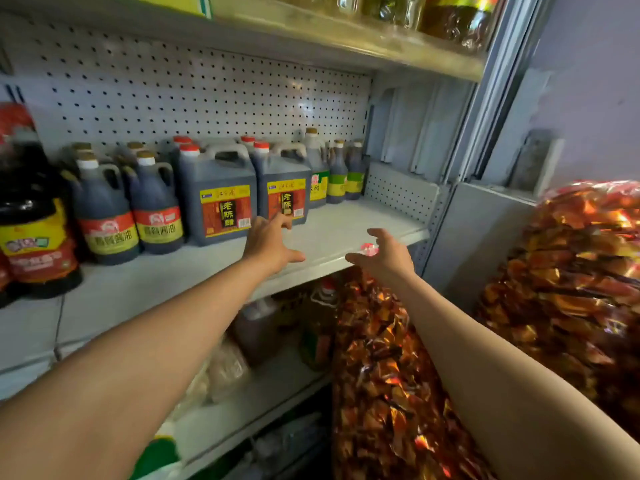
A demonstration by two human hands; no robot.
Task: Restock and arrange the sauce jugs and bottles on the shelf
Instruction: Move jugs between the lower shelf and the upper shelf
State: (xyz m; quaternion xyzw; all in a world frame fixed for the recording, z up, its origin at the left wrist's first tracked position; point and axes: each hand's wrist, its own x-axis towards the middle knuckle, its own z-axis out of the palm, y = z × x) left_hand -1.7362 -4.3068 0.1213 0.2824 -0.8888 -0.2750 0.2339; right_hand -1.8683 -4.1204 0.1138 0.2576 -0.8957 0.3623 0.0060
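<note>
Dark sauce jugs and bottles stand in rows on the grey shelf (346, 223). Two square vinegar jugs with red caps sit mid-shelf, one at left (221, 195) and one at right (285, 188). Soy sauce bottles with red and yellow labels (156, 206) stand to their left. Slim green-labelled bottles (337, 174) stand at the back right. My left hand (268, 242) reaches out with fingers spread, fingertips just in front of the right vinegar jug. My right hand (384, 256) hovers with fingers spread over the shelf's front edge, holding nothing.
A large dark bottle with a red and yellow label (31, 216) stands at the far left. Big bags of red-orange wrapped snacks (571, 271) crowd the right and lower middle. Jugs sit on the lower shelf (263, 327). Oil bottles (457, 15) stand on the shelf above.
</note>
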